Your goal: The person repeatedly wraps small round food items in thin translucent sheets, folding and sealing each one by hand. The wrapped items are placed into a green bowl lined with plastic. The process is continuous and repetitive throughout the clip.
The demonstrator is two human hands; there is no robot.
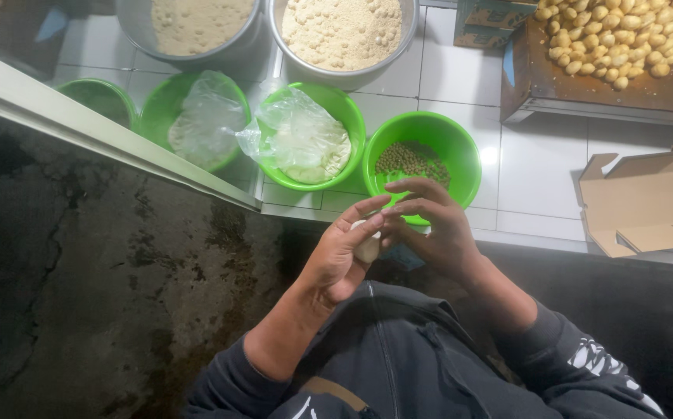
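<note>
Left hand (344,256) just below frame centre, palm turned up and toward the right, fingers curled loosely round a small pale dough ball (366,247). Ball cupped against the palm and the base of the fingers, only its right edge showing. Right hand (433,229) just beside it on the right, fingers bent and narrow, fingertips (389,209) pressed to the top of the ball and to the left hand's own fingertips. Both hands closed on the same ball, held in the air over a dark-clothed lap, near the front edge of the white tiled tabletop (538,186).

Directly above the hands, touching the right fingers in the picture, a green bowl (460,151) holding small greenish-brown balls (410,161). Left of it, a second green bowl (348,116) with a crumpled clear plastic bag (294,132) over something pale. Further left, a third green bowl (158,105) with another plastic bag (208,116), and a fourth, darker green bowl (103,97) partly hidden behind a pale slanted rail (111,140).

At the top edge, two metal basins (336,74) filled with coarse beige crumbs. In the upper right corner, a brown tray (584,93) heaped with pale yellow round pieces (623,35). At the right edge, flattened brown cardboard (647,202). Along the left side of the frame, dark stained floor (88,295).
</note>
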